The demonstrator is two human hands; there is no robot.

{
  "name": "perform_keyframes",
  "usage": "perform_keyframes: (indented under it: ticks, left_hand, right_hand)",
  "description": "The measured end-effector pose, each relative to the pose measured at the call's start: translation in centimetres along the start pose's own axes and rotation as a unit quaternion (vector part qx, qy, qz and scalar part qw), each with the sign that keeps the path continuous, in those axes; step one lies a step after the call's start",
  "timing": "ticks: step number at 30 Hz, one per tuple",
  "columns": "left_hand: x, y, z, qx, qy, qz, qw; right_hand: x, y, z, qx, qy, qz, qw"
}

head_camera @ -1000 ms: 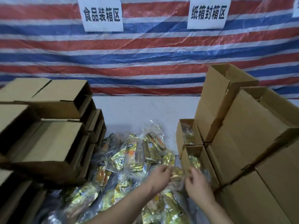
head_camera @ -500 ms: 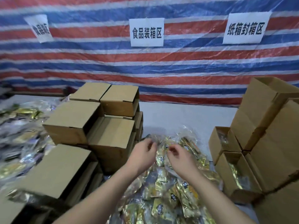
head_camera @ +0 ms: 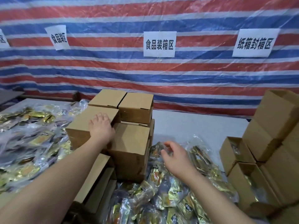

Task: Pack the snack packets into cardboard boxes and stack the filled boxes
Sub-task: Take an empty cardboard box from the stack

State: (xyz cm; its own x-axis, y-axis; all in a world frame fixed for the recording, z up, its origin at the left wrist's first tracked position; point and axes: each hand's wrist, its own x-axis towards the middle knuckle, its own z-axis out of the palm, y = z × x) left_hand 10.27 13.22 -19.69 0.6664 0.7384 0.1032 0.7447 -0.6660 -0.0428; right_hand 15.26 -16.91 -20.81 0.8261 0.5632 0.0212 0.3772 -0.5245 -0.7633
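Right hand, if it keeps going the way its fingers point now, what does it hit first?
Probably the closed cardboard box in the stack. The right hand hovers over the snack packets, fingers aimed up-left toward that box's side; depth is unclear, so it might brush packets first.

1. A stack of closed boxes (head_camera: 129, 136) stands at the table's (head_camera: 194, 126) centre-left.
2. Snack packets (head_camera: 169, 199) lie before and right of it; more packets (head_camera: 29, 135) lie to its left.
3. Open boxes (head_camera: 239, 162) stand at the right, before a taller box pile (head_camera: 275, 126).
4. Paper signs (head_camera: 159, 44) hang on the tarp (head_camera: 161, 75) behind.

Paper signs (head_camera: 159, 44) on tarp: four, leftmost cut off. Hands: two. Open boxes (head_camera: 235, 155) at right: two.
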Motion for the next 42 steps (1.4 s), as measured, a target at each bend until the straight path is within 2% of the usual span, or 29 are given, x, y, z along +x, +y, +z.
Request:
perform_keyframes:
  ticks: [5, 9, 13, 17, 19, 21, 26, 30, 35, 39, 42]
  left_hand:
    - [-1.0, 0.1, -0.6, 0.036, -0.004, 0.009, 0.999]
    - [-2.7, 0.2, -4.3, 0.065, 0.007, 0.026, 0.998]
    - [-5.1, 0.9, -10.2, 0.016, 0.010, 0.065, 0.998]
    - [-8.4, 3.0, -14.9, -0.067, 0.027, 0.138, 0.988]
    - [-10.0, 4.5, -15.7, -0.115, 0.010, 0.183, 0.976]
    - [-11.4, 6.4, -15.8, -0.156, -0.034, 0.229, 0.960]
    - [-14.3, 12.1, -13.2, -0.204, -0.107, 0.318, 0.920]
    - [-17.0, 15.7, -8.7, -0.224, -0.168, 0.363, 0.889]
    - [-22.2, 18.1, -0.6, -0.238, -0.230, 0.392, 0.858]
    - [-26.4, 18.7, 5.6, -0.243, -0.305, 0.395, 0.832]
    - [-28.4, 18.5, 9.3, -0.231, -0.331, 0.399, 0.824]
  right_hand:
    - [-0.4, 0.4, -0.4, -0.030, 0.022, 0.002, 0.999]
    - [-0.1, -0.2, -1.0, -0.013, 0.017, 0.004, 1.000]
    - [1.0, -2.1, -2.3, 0.013, 0.021, -0.021, 0.999]
    - [2.0, -4.5, -5.7, 0.017, 0.093, -0.059, 0.994]
    - [2.3, -5.3, -8.1, 0.009, 0.126, -0.086, 0.988]
    - [2.0, -5.3, -10.6, -0.018, 0.114, -0.109, 0.987]
    - [-0.8, -1.8, -14.5, -0.185, 0.000, -0.061, 0.981]
    - [-4.1, 3.6, -14.5, -0.263, -0.012, -0.014, 0.965]
    - [-9.8, 11.5, -11.7, -0.285, -0.025, 0.055, 0.957]
    - [-14.5, 16.9, -8.0, -0.263, -0.055, 0.113, 0.957]
    - [-17.1, 19.8, -5.3, -0.231, -0.080, 0.154, 0.957]
